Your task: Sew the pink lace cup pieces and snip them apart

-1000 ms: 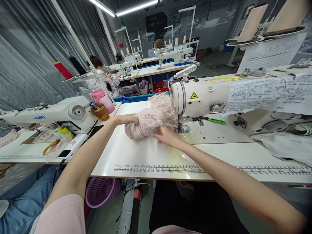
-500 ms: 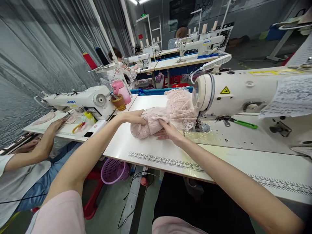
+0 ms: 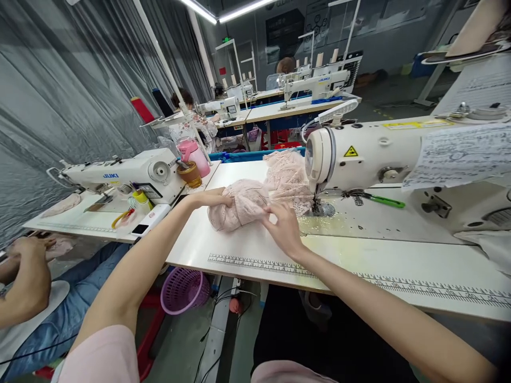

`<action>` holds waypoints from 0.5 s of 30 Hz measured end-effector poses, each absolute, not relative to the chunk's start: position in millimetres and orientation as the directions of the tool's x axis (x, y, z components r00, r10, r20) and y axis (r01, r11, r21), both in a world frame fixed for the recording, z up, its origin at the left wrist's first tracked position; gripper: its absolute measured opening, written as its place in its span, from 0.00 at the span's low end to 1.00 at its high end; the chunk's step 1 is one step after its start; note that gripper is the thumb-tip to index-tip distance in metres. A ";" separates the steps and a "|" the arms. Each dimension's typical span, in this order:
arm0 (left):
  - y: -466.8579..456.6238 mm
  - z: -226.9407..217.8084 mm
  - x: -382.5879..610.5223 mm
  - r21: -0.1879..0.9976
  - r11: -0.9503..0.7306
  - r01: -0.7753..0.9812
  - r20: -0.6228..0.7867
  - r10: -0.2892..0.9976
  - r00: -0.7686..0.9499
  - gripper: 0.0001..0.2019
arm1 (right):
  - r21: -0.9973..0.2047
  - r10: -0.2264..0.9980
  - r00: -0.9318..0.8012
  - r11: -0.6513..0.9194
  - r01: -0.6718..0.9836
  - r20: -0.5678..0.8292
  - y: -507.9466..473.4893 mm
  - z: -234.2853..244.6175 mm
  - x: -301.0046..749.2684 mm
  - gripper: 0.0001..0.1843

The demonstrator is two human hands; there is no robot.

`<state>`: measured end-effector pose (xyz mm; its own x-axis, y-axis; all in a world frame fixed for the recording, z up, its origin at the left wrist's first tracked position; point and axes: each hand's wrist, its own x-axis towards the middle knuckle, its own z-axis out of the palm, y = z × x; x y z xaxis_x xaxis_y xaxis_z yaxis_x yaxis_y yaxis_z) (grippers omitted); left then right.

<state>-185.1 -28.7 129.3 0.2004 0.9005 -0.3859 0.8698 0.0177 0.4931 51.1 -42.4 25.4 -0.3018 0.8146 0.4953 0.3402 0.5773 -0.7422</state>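
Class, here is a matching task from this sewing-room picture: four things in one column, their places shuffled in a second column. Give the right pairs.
Things
1. pink lace fabric
2. purple basket
3. green-handled tool
4. pink bottle

Places
A. below the table edge
B. on the sewing machine bed, right of the needle
C. between the left hand and the right hand
D. beside the neighbouring machine

Pairs: 1-C, 2-A, 3-B, 4-D
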 end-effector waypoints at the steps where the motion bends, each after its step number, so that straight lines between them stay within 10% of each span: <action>1: -29.2 128.3 -185.0 0.500 0.012 0.866 -0.384 0.899 0.209 0.24 | -0.708 0.776 -0.347 0.627 0.326 0.527 -49.7 25.4 47.2 0.07; 6: -29.6 124.3 -185.5 0.522 -0.014 0.853 -0.373 0.895 0.243 0.28 | -0.455 0.547 -0.643 0.829 0.326 0.536 -83.1 24.5 22.9 0.10; 15: -30.9 124.8 -186.6 0.501 -0.009 0.865 -0.349 0.913 0.211 0.36 | -0.398 0.405 -0.732 0.896 0.199 0.548 -97.7 22.5 9.3 0.15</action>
